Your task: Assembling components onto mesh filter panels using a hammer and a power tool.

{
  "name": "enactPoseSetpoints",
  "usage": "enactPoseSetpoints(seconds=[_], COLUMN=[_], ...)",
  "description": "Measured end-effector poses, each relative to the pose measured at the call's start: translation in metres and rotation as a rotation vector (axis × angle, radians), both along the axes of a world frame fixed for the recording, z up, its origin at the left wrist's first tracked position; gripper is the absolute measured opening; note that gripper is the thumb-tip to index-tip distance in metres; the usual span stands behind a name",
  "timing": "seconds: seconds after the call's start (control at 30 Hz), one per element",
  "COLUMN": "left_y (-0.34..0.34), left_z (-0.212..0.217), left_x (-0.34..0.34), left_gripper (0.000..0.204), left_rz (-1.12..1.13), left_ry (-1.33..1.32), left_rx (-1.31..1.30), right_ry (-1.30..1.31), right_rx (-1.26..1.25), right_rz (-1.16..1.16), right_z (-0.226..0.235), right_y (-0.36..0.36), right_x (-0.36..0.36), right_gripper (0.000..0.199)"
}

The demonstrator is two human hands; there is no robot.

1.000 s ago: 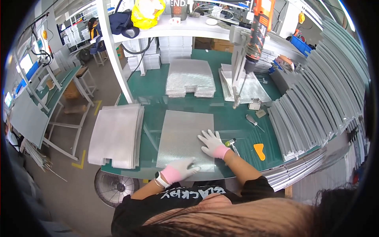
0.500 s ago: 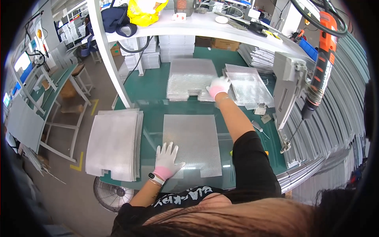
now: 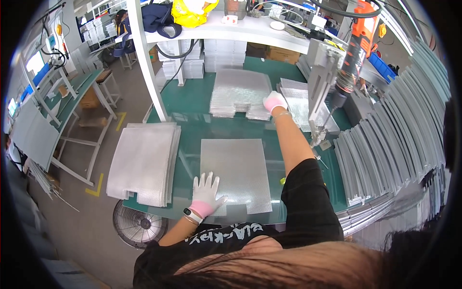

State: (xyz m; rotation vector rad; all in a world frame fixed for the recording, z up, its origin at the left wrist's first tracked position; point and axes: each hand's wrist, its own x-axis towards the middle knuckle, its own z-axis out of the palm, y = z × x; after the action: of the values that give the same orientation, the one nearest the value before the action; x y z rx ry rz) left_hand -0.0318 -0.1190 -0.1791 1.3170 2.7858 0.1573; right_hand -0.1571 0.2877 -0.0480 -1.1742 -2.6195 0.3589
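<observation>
A single grey mesh sheet (image 3: 240, 168) lies flat on the green tabletop before me. My left hand (image 3: 205, 193), in a white glove with a pink cuff, rests on its lower left part, fingers spread. Farther off, my gloved right hand (image 3: 275, 102) is at the right edge of a stack of notched mesh sheets (image 3: 240, 91). Its fingers look curled in, and what they grip, if anything, is hidden. Beside that hand on the right is a second pile of mesh sheets (image 3: 297, 103), partly covered by a metal bracket.
A neat pile of mesh sheets (image 3: 142, 164) sits at the table's left edge. An orange power screwdriver (image 3: 353, 53) hangs by a metal bracket (image 3: 323, 82) at right. Many grey panels (image 3: 399, 139) stand in a row beyond. A white shelf (image 3: 240, 33) crosses the back.
My right hand has drawn back from the right pile to the stack's edge, its fingers now more curled. The view has shifted, with the screwdriver appearing farther left. The left hand stays on the sheet.
</observation>
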Motion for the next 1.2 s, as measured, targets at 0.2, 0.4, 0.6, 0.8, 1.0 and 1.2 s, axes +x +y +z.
enactPoseSetpoints(seconds=[0.2,0.4,0.6,0.8,1.0,1.2], left_y=[0.001,-0.004,0.002,0.009,0.000,0.005], left_z=[-0.004,-0.007,-0.010,-0.004,0.005,0.015], left_x=[0.003,0.003,-0.003,-0.011,-0.005,-0.006], left_gripper=[0.087,0.086,0.086,0.087,0.089,0.089], left_rz=[-0.021,-0.002,-0.019,-0.047,-0.021,-0.050], left_ry=[-0.054,-0.057,-0.023,-0.056,-0.120,-0.106], left_rx=[0.023,0.041,0.038,0.023,-0.035,-0.076], right_ry=[-0.112,0.032,1.342,0.889,0.909,1.550], right_rx=[0.260,0.241,-0.522,-0.208,-0.529,-1.031], right_rz=[-0.162,0.126,0.399,0.363,0.298,0.598], right_z=[-0.021,0.005,0.032,-0.005,0.004,0.016], right_y=[-0.023,-0.023,0.003,0.041,0.025,0.035], right_x=[-0.012,-0.011,0.024,0.030,0.021,0.055], right_gripper=[0.045,0.049,0.064,0.058,0.050,0.045])
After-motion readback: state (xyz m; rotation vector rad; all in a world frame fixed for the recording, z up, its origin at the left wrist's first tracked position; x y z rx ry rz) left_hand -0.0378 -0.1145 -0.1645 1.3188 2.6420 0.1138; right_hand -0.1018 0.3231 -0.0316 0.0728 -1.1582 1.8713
